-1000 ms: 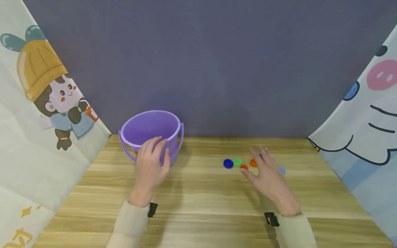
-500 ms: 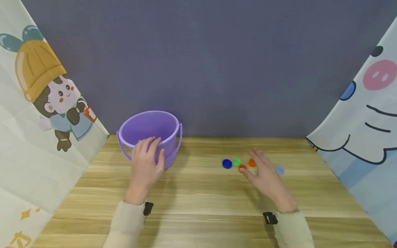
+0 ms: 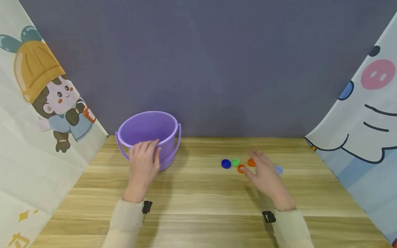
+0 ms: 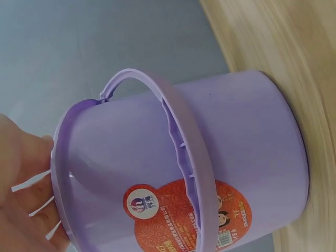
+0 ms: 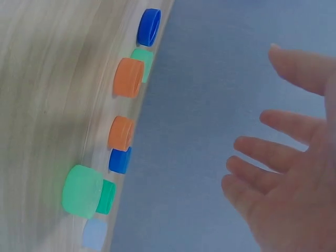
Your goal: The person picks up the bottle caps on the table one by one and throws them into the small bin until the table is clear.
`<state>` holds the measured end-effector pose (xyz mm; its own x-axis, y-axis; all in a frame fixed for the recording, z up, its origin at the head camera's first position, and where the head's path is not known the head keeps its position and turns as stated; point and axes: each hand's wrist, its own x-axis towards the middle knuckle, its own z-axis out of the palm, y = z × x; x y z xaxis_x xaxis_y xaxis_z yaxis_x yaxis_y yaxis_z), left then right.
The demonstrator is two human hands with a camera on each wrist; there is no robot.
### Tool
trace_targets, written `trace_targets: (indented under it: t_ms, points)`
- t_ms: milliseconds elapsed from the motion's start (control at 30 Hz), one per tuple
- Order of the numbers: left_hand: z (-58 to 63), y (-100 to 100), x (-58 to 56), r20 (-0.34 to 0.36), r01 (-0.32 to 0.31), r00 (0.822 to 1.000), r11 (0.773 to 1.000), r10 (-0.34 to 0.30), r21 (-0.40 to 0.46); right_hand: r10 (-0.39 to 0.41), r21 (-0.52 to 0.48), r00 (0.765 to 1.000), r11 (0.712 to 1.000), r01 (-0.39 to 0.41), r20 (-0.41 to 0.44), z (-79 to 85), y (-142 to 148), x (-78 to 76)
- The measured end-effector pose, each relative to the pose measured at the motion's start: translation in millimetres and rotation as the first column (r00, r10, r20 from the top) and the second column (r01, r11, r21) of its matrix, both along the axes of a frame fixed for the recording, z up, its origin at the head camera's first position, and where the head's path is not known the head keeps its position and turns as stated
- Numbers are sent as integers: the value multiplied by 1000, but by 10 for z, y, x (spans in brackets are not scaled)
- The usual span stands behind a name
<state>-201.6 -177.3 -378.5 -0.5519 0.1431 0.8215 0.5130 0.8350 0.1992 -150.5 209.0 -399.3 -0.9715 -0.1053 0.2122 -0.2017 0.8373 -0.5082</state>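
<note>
A purple bucket (image 3: 167, 148) stands at the back left of the table, its handle (image 4: 197, 157) hanging down outside over an orange label. My left hand (image 3: 142, 162) is at the bucket's near rim. In the left wrist view its fingers (image 4: 37, 194) reach the rim and their ends pass out of sight behind it. My right hand (image 3: 265, 175) hovers over several bottle caps, fingers spread and holding nothing. Among them are a dark blue cap (image 3: 226, 164), a green cap (image 3: 235, 162), two orange caps (image 5: 128, 77) and a light blue cap (image 3: 278, 169). A larger green cap (image 5: 82, 191) is hidden in the head view.
The wooden table (image 3: 198, 220) meets a dark grey backdrop (image 3: 217, 69) behind the bucket. Printed cloths hang on both sides, the left cloth (image 3: 18, 148) with a cartoon figure, the right cloth (image 3: 366, 137) with an animal.
My left hand has come down and slightly left onto the bucket's near rim. The right hand stays over the caps, almost unmoved. The head view has shifted a little.
</note>
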Motion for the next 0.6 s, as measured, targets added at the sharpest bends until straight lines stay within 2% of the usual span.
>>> trace_targets:
  t_ms: [300,600]
  points:
    - [2,6,-9,0,-1,1000,1000,1,20,-4,18,1000,1000,3,21,-54,-4,-60]
    - [-2,17,-2,10,8,1000,999,-8,51,34,-28,999,999,-33,42,-230,19,-158]
